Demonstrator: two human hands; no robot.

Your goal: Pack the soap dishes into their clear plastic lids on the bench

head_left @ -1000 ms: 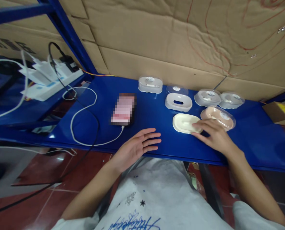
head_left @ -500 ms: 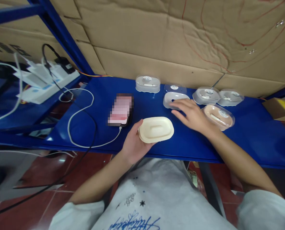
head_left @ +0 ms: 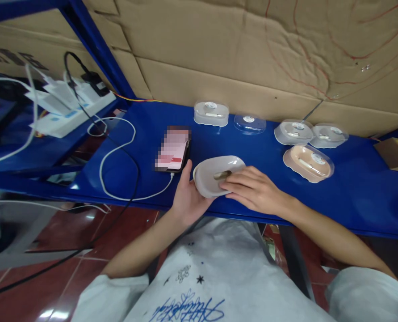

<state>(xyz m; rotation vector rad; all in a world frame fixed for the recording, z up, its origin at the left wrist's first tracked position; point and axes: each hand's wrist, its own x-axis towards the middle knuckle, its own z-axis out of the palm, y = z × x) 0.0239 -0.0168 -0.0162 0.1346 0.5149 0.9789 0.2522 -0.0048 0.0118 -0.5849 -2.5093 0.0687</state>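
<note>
A glossy greyish-white oval dish (head_left: 207, 172) is in front of me, just above the near part of the blue table. An elongated opening shows in its floor. My right hand (head_left: 257, 190) grips the right side of this dish, with its fingers over the rim and near the opening. From the left, my left hand (head_left: 188, 201) cups the cream oval dish (head_left: 194, 173), thumb up. Only a thin edge of the cream dish shows, because the white one covers it. Whether the two dishes are pressed fully together I cannot tell. A clear plastic lid (head_left: 250, 124) with a round label lies farther back.
Several lidded oval boxes stand along the back, among them a white one (head_left: 211, 114) and a peach one (head_left: 307, 163). A phone (head_left: 172, 150) on a white charging cable (head_left: 101, 172) lies at left. Power strips (head_left: 71, 114) sit beyond it; a cardboard wall (head_left: 202, 53) rises behind.
My right hand has taken the white dish from in front of the clear lid and brought it toward me, onto the cream dish. My left hand has stayed nearly in place.
</note>
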